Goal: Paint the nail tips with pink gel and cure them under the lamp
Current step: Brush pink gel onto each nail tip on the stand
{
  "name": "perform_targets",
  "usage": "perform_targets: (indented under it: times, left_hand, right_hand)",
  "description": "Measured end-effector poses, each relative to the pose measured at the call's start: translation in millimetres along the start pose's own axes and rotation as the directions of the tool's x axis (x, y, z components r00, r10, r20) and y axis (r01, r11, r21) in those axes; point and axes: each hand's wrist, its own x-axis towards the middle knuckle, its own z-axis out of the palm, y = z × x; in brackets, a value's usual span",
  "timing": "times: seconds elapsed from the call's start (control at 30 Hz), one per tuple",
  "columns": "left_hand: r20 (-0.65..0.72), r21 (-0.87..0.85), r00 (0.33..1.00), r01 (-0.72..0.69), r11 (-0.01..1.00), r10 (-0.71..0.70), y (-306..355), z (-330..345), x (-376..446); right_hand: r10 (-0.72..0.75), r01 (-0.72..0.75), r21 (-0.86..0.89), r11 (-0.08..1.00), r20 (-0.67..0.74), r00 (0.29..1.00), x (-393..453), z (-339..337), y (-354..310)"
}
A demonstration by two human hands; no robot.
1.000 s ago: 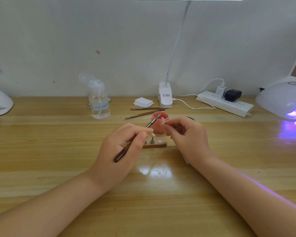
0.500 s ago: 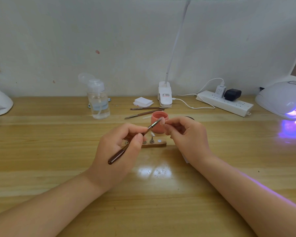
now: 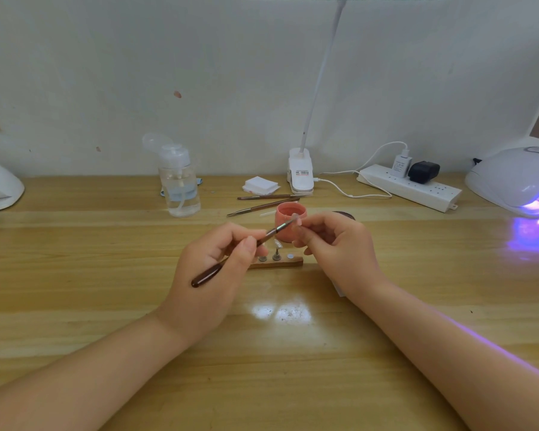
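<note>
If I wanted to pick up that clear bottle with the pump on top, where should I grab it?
Grab the clear bottle around its round middle, coming from the front, the side nearest you. It stands upright, and its straight sides probably fit a curled hand well. Skip the pump top: its flipped-open cap sticks out to the left and would likely give a poor hold.

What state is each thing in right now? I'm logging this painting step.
Left hand: grips brush.
Brush: tip at nail tip.
Right hand: pinches nail tip.
Nail tip: held up.
Pink gel jar: open.
Curing lamp: lit purple.
Pump bottle: cap flipped open.
</note>
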Motion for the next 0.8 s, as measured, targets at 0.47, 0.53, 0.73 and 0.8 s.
perform_targets:
  times: [0.47, 0.53, 0.73, 0.8]
  left_hand:
    - [-0.013, 0.010, 1.000, -0.002, 1.000, 0.002, 6, -3, 2]
    - [-0.070, 0.052, 0.997, 0.015, 0.999, -0.011, 10, -3, 12]
    - [-0.205, 0.149, 0.979, 0.043, 0.988, -0.012, 23, -9, 60]
    - [-0.183, 0.260, 0.983, 0.047, 0.965, 0.002, 27, -6, 80]
  right_hand:
    - [0.069, -0.069, 0.031, 0.997, -0.011, 0.998, 1, -2, -1]
    - [0.097, -0.096, 0.021, 0.995, -0.044, 0.994, 3, -3, 1]
    - [0.131, -0.130, 0.005, 0.991, -0.067, 0.989, 5, -1, 5]
    - [0.116, -0.118, -0.011, 0.993, -0.081, 0.990, 5, -1, 5]
